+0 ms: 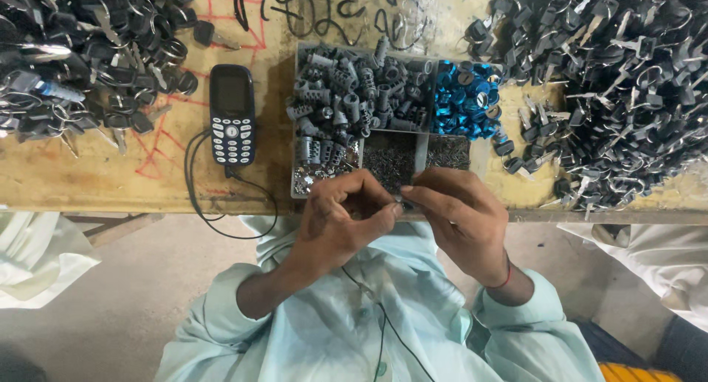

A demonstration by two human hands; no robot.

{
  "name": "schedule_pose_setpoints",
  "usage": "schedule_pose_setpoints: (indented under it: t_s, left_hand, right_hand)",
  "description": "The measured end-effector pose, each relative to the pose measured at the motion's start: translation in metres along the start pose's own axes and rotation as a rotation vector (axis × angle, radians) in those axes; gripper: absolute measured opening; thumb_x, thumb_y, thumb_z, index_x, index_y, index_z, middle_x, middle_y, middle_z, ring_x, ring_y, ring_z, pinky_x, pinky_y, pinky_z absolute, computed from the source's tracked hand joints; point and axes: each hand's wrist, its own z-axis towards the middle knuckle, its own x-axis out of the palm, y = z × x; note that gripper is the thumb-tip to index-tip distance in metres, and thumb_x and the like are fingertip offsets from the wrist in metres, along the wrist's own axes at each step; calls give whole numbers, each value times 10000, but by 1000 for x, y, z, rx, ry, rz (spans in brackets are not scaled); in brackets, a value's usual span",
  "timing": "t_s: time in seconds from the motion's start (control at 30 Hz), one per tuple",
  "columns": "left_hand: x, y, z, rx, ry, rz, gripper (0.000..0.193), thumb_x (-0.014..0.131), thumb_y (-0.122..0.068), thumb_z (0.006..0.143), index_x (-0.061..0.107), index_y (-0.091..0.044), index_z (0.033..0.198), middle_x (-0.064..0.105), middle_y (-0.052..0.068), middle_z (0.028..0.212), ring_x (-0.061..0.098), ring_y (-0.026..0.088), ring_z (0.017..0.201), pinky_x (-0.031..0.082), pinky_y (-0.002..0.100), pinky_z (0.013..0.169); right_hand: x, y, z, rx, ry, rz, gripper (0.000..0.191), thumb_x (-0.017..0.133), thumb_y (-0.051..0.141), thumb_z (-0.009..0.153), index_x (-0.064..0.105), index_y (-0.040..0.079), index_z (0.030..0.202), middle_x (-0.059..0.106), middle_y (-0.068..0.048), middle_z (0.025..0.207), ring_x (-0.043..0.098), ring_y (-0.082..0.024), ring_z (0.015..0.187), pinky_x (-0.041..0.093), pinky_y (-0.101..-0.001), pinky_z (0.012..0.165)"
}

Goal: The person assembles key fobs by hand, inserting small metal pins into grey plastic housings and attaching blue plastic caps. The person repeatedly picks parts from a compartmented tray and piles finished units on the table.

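My left hand and my right hand meet fingertip to fingertip just in front of the bench edge, pinching a tiny metal part between them; most of it is hidden by my fingers. Right behind my hands sits a divided tray. It holds grey metal cylinders, shiny blue caps and small dark pins.
A dark keypad phone with a cable lies left of the tray on the wooden bench. Heaps of black-headed keys fill the far left and the right. Pale cloth shows at both lower edges.
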Motion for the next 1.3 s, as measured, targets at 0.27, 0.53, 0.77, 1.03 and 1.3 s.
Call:
schedule_pose_setpoints:
  t_s: [0.27,0.53,0.77,1.03,1.3]
  left_hand:
    - [11,-7,-6,448,-134,303,101,706,-51,974,697,-7,1064,699,106,972,658,123,829,550,277,675]
    - [1,-3,-3,641,-81,292,240,748,10,922,716,-33,1156,766,131,1115,790,245,986,643,318,851]
    - [1,10,7,674,48,277,167,746,1,940,717,-39,1101,768,125,1097,790,240,960,639,313,832]
    - [-5,12,13,929,101,582,347,744,58,839,671,-4,1172,674,151,1275,708,309,1162,618,389,952]
    - [-16,8,11,1161,163,836,223,774,-54,886,598,-35,1022,637,191,1339,662,344,1235,600,423,950]
  right_hand:
    - [-6,4,1,-86,69,-132,394,798,-87,802,780,70,1164,686,-82,1093,735,-205,910,585,-333,753]
    - [-32,-1,21,269,99,-44,249,811,5,892,718,56,1118,686,-67,1082,731,-170,838,581,-292,708]
    - [-33,-40,45,238,-166,-342,118,799,15,1025,700,13,1090,621,-103,1037,634,-173,779,511,-308,679]
    - [-35,-19,6,724,102,817,174,592,-7,1003,587,12,1176,699,-78,932,683,-116,768,574,-265,666]
    - [-26,-33,-10,685,409,929,178,669,-33,989,539,-24,1109,701,-100,915,716,-171,785,598,-312,674]
